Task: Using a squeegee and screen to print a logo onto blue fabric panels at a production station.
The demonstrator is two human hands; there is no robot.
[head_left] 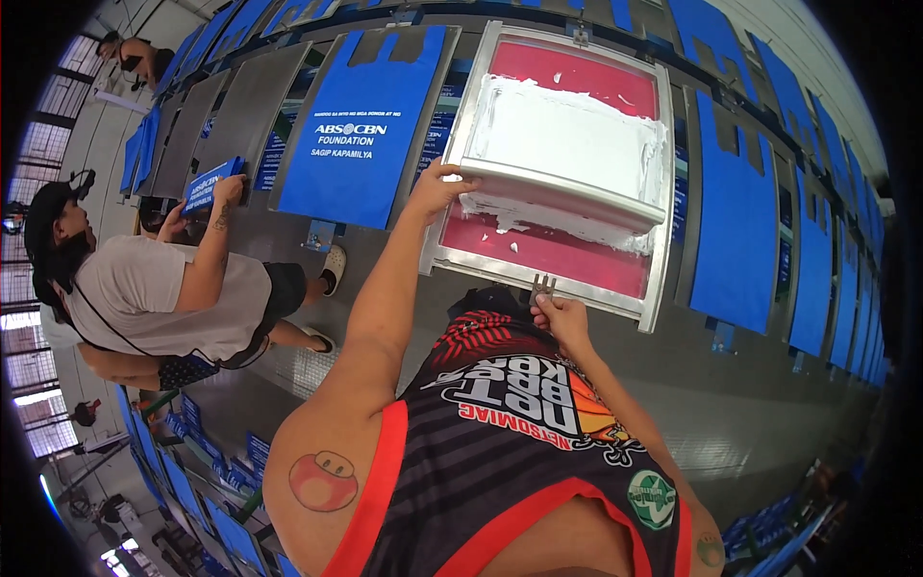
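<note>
A metal-framed printing screen (657, 279) with red mesh (601, 266) lies in front of me over the row of boards. Thick white ink (567, 115) covers much of its middle. Across the screen rests a long squeegee (567, 188), white ink smeared on both sides of it. My left hand (437, 189) is closed at the squeegee's left end, beside the frame's left rail. At the near rail, the fingers of my right hand (560, 315) pinch a small grey metal bracket (543, 287).
Blue flat bags (370, 125) with printing lie on grey boards to the left; plain blue bags (735, 212) line the right. At left, a co-worker in a grey shirt (183, 288) holds a blue printed piece (210, 187). Behind me stands another row of blue-covered boards (231, 534).
</note>
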